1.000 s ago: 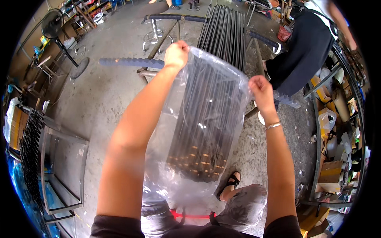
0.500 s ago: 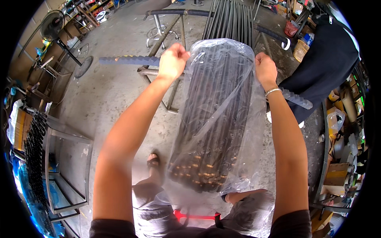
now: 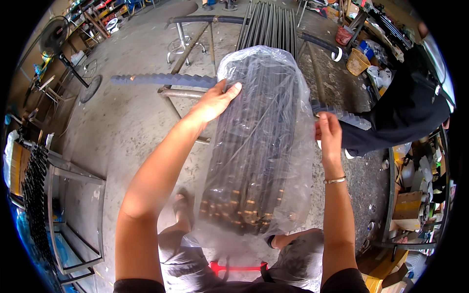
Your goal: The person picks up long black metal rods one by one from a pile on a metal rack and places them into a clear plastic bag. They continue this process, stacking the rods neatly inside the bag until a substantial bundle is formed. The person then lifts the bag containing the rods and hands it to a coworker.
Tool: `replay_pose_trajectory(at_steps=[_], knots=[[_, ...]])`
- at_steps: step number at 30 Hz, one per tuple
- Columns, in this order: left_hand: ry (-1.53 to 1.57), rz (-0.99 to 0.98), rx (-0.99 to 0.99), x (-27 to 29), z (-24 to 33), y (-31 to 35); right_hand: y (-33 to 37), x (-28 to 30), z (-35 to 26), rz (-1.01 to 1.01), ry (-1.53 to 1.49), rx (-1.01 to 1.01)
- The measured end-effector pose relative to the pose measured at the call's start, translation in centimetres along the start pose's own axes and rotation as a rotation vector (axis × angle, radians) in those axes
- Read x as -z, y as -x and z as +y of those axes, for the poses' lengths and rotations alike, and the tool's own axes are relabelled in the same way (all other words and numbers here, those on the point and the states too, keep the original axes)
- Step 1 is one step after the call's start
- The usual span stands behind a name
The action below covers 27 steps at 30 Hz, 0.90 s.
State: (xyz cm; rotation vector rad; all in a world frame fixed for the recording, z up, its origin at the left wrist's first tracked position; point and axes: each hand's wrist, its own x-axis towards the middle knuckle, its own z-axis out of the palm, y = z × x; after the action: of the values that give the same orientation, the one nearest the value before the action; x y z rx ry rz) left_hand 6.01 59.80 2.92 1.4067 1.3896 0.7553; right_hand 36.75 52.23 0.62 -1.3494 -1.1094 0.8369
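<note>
A clear plastic bag (image 3: 303,195) covers one end of a bundle of dark rods (image 3: 254,146), with brass-coloured bits showing near the close end. At the bag's upper left side is my left hand (image 3: 215,102), its thumb stretched out against the film and its other fingers partly hidden. My right hand (image 3: 330,132) is lower, at the bag's right edge, with fingers curled in on the film there. Beyond the bag the bare far part of the rods (image 3: 268,27) sticks out. A grey padded bar (image 3: 161,79) runs crosswise under the bundle.
A metal frame (image 3: 188,93) carries the bundle. At the right stands another person in dark clothing (image 3: 400,107), near a yellow basket (image 3: 358,62) and shelves with boxes (image 3: 409,207). A fan (image 3: 54,36) is at far left, and a rack of black parts (image 3: 36,188) at near left. A red stool (image 3: 237,267) is below me.
My right hand has moved down along the bag's right edge. My left hand has shifted down and loosened from a fist to an extended thumb. The bag's far end looks rounder and fuller.
</note>
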Motion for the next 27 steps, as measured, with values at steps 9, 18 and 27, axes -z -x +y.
replay_pose_trajectory(at_steps=[9, 18, 27], knots=[[0.28, -0.131, -0.052, -2.7, 3.3, 0.6, 1.1, -7.4, -3.1, -0.257, -0.523, -0.246], [0.751, -0.278, -0.048, -4.7, 4.5, 2.4, 0.3, -8.1, -3.8, -0.351, -0.648, -0.282], [1.138, -0.356, 0.077, -7.5, 4.0, 3.5, 0.7, -4.8, -8.8, -0.435, -0.501, -0.258]])
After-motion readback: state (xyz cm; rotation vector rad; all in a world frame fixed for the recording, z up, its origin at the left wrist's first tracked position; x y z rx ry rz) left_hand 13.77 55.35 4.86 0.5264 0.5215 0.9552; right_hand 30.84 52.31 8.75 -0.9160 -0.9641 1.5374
